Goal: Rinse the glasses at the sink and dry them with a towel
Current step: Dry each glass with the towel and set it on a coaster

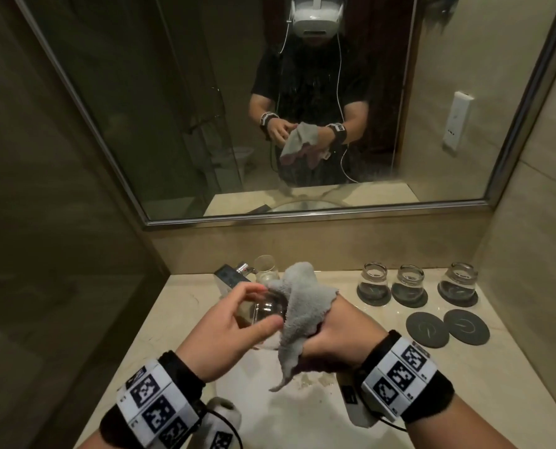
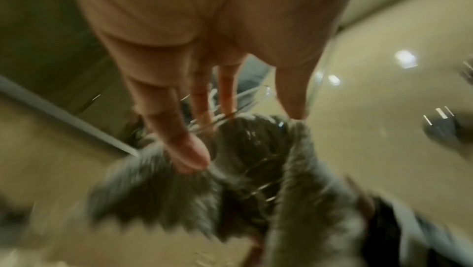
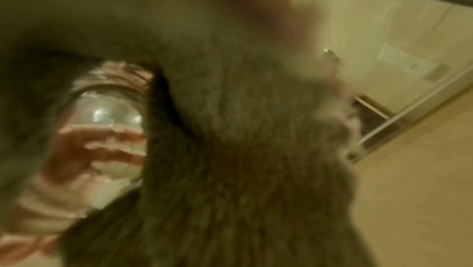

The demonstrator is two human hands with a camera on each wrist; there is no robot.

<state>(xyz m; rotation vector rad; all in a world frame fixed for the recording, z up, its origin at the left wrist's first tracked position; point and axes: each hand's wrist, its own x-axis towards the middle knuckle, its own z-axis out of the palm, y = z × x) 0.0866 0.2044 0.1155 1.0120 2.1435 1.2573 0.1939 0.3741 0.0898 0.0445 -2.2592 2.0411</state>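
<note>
over the pale stone surface [image 1: 383, 367], my left hand [image 1: 228, 332] grips a clear glass tumbler [image 1: 270, 307]; my right hand [image 1: 335, 332] clutches a grey fluffy towel [image 1: 305, 306] against it. drying underway, i judge. three upturned clear glasses on dark round coasters [image 1: 409, 286] look done. one upright clear glass by the tap [image 1: 265, 267] likely remains.

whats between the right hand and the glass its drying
The gray towel: in the head view it covers the right hand, separating it from the glass.
</note>
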